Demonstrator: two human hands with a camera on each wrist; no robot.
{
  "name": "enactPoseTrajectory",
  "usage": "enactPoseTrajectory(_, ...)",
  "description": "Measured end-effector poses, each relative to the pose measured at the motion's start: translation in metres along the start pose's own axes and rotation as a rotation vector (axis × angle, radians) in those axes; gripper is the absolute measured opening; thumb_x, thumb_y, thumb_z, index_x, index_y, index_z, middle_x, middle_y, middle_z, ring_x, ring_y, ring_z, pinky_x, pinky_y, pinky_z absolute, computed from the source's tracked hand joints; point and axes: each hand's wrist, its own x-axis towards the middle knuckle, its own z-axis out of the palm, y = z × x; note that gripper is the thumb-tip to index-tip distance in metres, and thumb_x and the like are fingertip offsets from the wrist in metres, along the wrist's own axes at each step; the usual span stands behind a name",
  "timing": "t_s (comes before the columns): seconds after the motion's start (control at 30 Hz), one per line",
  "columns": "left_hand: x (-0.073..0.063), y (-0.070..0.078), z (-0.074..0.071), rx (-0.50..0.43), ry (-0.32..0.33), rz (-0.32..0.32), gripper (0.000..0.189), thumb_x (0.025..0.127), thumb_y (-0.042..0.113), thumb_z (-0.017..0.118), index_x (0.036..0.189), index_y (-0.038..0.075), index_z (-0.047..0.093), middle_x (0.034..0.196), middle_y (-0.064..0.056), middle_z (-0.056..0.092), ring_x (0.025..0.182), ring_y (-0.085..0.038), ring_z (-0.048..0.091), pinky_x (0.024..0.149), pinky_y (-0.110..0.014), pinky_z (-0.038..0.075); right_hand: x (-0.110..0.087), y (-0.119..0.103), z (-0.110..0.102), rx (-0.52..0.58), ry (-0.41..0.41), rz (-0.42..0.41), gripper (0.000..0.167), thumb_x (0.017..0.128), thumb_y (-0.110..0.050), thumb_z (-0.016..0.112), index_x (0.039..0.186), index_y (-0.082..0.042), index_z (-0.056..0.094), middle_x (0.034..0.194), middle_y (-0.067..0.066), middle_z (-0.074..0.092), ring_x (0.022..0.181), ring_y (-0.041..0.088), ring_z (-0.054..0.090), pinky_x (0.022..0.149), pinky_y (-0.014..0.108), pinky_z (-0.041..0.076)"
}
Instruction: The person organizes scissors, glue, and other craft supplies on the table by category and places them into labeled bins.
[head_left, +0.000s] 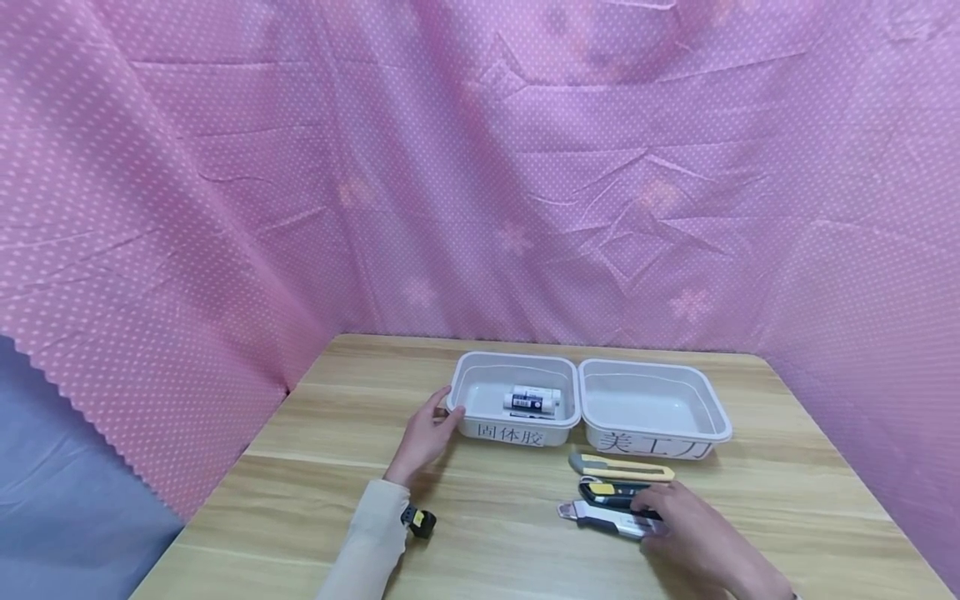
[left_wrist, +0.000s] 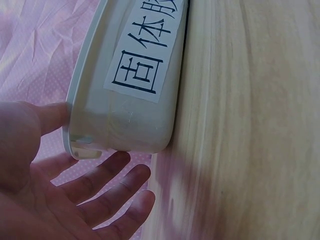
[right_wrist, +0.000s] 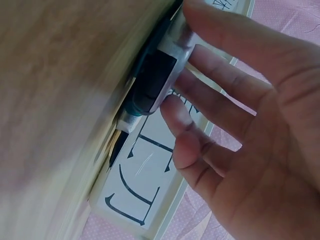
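My left hand [head_left: 423,437] holds the front-left corner of the left white plastic bin [left_wrist: 132,122], thumb at the rim and other fingers loosely spread below it. Glue sticks [head_left: 529,403] lie inside that bin. To the right, my right hand [head_left: 693,533] pinches the end of a silver and black utility knife [head_left: 611,520], thumb on the near side and fingers on the far side. A black and yellow utility knife [head_left: 603,492] lies just behind it, partly covered by the fingers. Farther back, a yellow utility knife [head_left: 626,468] lies before the right bin.
The right white bin [head_left: 712,408] stands against the left one, with nothing seen inside. Both carry front paper labels with Chinese characters. They stand on a wood-grain table [head_left: 300,500], with a pink dotted curtain [head_left: 517,208] behind. A black camera [head_left: 422,523] is strapped to the left wrist.
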Motion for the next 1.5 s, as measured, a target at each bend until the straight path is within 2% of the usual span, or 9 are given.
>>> enactPoseTrajectory(0.1,0.0003,-0.0009,0.0002,0.004,-0.005,0.000,0.062,0.104,0.034,0.061,0.157,0.009,0.040,0.127,-0.025,0.066,0.118,-0.037,0.066,0.097,-0.046,0.058,0.0001,0.0001,0.0021,-0.022,0.032,-0.025,0.032,0.071,-0.014,0.087,0.100,-0.022,0.075,0.101,-0.011,0.071,0.097,0.011,0.061,0.085,0.041,0.056)
enactPoseTrajectory(0.2,0.0008,-0.0020,0.0004,0.003,-0.007,-0.007,0.063,0.103,0.035,0.061,0.157,0.010,0.040,0.128,-0.025,0.066,0.119,-0.037,0.065,0.097,-0.045,0.059,0.0001,-0.0001,0.0023,-0.027,0.048,-0.045,0.030,0.073,-0.011,0.085,0.100,-0.021,0.075,0.100,-0.012,0.071,0.095,0.009,0.062,0.083,0.039,0.057)
enactPoseTrajectory(0.4,0.0014,-0.0018,0.0000,-0.002,-0.006,-0.006,0.063,0.103,0.035,0.061,0.157,0.010,0.040,0.128,-0.025,0.066,0.119,-0.037,0.065,0.097,-0.045,0.058,0.0007,-0.0006,-0.0002,-0.008,0.015,-0.057,0.026,0.078,-0.008,0.083,0.098,-0.022,0.074,0.097,-0.014,0.070,0.088,0.003,0.060,0.077,0.033,0.056)
enactPoseTrajectory(0.67,-0.0004,0.0003,-0.0006,0.005,-0.008,-0.003,0.063,0.104,0.035,0.060,0.157,0.009,0.039,0.128,-0.025,0.065,0.119,-0.037,0.065,0.097,-0.045,0.058,0.0028,0.0007,-0.0016,-0.007,-0.005,-0.131,0.024,0.079,-0.006,0.080,0.093,-0.024,0.072,0.092,-0.016,0.067,0.083,0.000,0.057,0.071,0.029,0.054)
enactPoseTrajectory(0.9,-0.0007,0.0002,-0.0011,0.010,-0.006,-0.002,0.063,0.104,0.035,0.060,0.157,0.010,0.039,0.128,-0.024,0.066,0.119,-0.036,0.065,0.098,-0.046,0.058,-0.0009,-0.0001,0.0005,-0.089,0.002,-0.160,0.026,0.079,-0.008,0.081,0.101,-0.020,0.074,0.102,-0.009,0.066,0.092,0.006,0.060,0.079,0.036,0.057)
enactPoseTrajectory(1.1,-0.0003,-0.0003,0.0000,0.001,-0.001,-0.004,0.062,0.104,0.034,0.061,0.157,0.009,0.040,0.127,-0.025,0.066,0.119,-0.037,0.066,0.097,-0.045,0.058,-0.0020,-0.0005,0.0008,-0.097,-0.003,-0.150,0.027,0.081,-0.010,0.081,0.105,-0.019,0.076,0.104,-0.008,0.065,0.095,0.010,0.062,0.082,0.040,0.058)
enactPoseTrajectory(1.27,-0.0008,-0.0008,-0.0004,0.001,-0.004,-0.004,0.062,0.104,0.035,0.060,0.157,0.010,0.040,0.127,-0.024,0.066,0.119,-0.036,0.065,0.098,-0.045,0.058,-0.0001,0.0007,-0.0004,-0.054,-0.025,-0.134,0.027,0.079,-0.007,0.081,0.102,-0.021,0.076,0.103,-0.010,0.067,0.093,0.006,0.061,0.081,0.037,0.058)
enactPoseTrajectory(1.5,-0.0012,-0.0001,-0.0014,0.009,-0.006,-0.007,0.062,0.104,0.037,0.060,0.157,0.011,0.041,0.128,-0.023,0.066,0.120,-0.036,0.065,0.099,-0.047,0.057,0.0034,0.0019,-0.0006,0.064,-0.040,-0.133,0.030,0.076,-0.003,0.080,0.092,-0.028,0.073,0.087,-0.021,0.063,0.079,-0.002,0.054,0.068,0.027,0.051)
